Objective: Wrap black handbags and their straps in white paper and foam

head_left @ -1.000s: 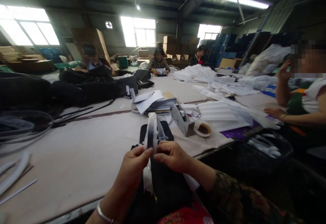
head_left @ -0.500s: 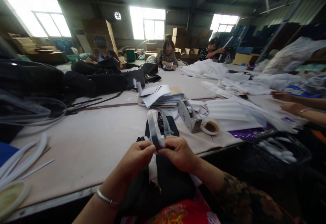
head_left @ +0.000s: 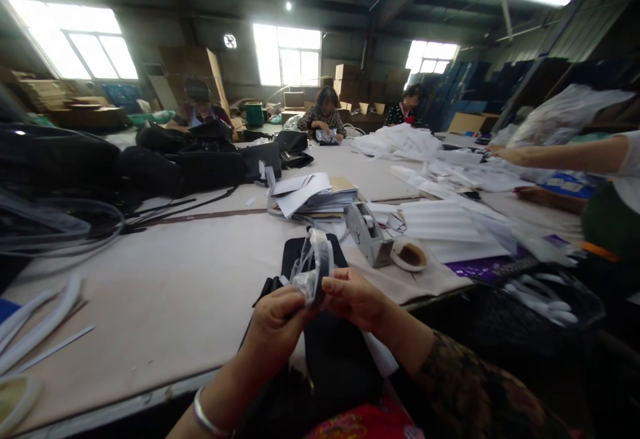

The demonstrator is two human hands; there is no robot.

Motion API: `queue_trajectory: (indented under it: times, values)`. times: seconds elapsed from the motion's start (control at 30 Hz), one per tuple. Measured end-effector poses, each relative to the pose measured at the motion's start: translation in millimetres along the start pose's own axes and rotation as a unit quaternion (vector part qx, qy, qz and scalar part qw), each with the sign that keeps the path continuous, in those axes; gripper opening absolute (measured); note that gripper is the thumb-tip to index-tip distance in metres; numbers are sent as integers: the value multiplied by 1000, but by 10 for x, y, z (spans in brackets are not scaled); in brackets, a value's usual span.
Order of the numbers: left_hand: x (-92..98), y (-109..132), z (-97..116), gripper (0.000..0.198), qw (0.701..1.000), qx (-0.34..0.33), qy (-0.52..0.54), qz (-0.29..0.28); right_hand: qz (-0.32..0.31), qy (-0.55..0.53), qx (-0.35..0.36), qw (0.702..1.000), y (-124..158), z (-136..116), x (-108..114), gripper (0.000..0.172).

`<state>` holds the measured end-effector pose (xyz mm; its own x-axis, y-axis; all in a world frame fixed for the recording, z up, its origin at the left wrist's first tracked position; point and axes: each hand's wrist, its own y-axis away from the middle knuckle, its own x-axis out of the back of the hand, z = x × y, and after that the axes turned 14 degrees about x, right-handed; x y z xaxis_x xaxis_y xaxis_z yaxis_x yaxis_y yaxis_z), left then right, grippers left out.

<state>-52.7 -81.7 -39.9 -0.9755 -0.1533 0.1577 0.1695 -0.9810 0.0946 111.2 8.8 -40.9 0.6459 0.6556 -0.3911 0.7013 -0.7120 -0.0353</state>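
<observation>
A black bag (head_left: 340, 352) rests on my lap and against the table edge. Its handle (head_left: 324, 269) stands up in a loop, wrapped in clear plastic film. My left hand (head_left: 280, 319) is closed on the left side of the wrapped handle, low down, with crumpled film at the fingertips. My right hand (head_left: 353, 296) pinches the right side of the same handle between thumb and fingers. Just beyond the hands, the bag's far end lies on the table.
The pale table (head_left: 165, 292) holds a paper stack (head_left: 320, 196), a tape dispenser (head_left: 367, 232), a tape roll (head_left: 409, 254) and white foam sheets (head_left: 445, 226). Black bags (head_left: 210, 166) are heaped left. Several people sit or stand around, one reaching in from the right.
The wrapped handle has turned in my hands and now curves to the right. My left hand is slightly lower. At the right, the other person's arms have moved and more of the body shows.
</observation>
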Motion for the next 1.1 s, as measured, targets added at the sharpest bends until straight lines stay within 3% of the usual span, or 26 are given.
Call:
queue_trajectory:
  times: [0.07, 0.13, 0.2, 0.27, 0.33, 0.4, 0.53, 0.6, 0.63, 0.7, 0.8, 0.87, 0.9, 0.97, 1.03, 1.1]
  values:
    - [-13, 5, -25, 22, 999, -35, -36, -6, 38, -46, -44, 997, -31, 26, -37, 53]
    - [4, -3, -41, 18, 997, -34, -61, -27, 58, -22, -45, 997, -33, 40, -77, 50]
    - [54, -15, -39, 14, 996, 24, -44, -75, 55, 67, 6, 996, -4, 31, -112, 42]
    - [116, -33, -24, 19, 980, 127, 51, -146, 28, 211, 105, 971, 41, 14, -137, 30]
    - [155, -60, -13, 33, 944, 204, 180, -188, -15, 356, 212, 910, 83, 22, -150, 21]
    - [141, -95, -18, 36, 928, 219, 246, -176, -51, 478, 292, 827, 110, 79, -155, 20]
    - [-8, -146, -89, 34, 962, 185, 183, -78, -64, 662, 364, 652, 128, 259, -153, 23]
    - [-66, -146, -127, 32, 972, 168, 158, -38, -74, 696, 362, 616, 133, 284, -140, 25]
    - [-76, -138, -137, 31, 976, 159, 148, -23, -92, 692, 353, 623, 135, 264, -125, 24]
    - [-58, -109, -126, 26, 983, 136, 120, -4, -126, 631, 326, 693, 132, 171, -76, 18]
    - [10, -52, -57, 16, 998, 55, 30, 13, -134, 396, 214, 883, 106, 5, 30, 31]
    - [34, -20, -20, 12, 999, -26, -43, -6, -110, 195, 88, 971, 79, -41, 84, 46]
    - [35, -10, -14, 11, 995, -66, -73, -24, -94, 105, 26, 990, 65, -37, 96, 50]
    - [23, 1, -29, 13, 983, -124, -112, -69, -46, -26, -63, 997, 45, 8, 82, 52]
    - [14, 4, -64, 17, 975, -150, -137, -90, 8, -86, -88, 992, 39, 62, 29, 50]
    - [30, 5, -90, 17, 976, -134, -142, -96, 45, -71, -68, 994, 48, 87, -34, 47]
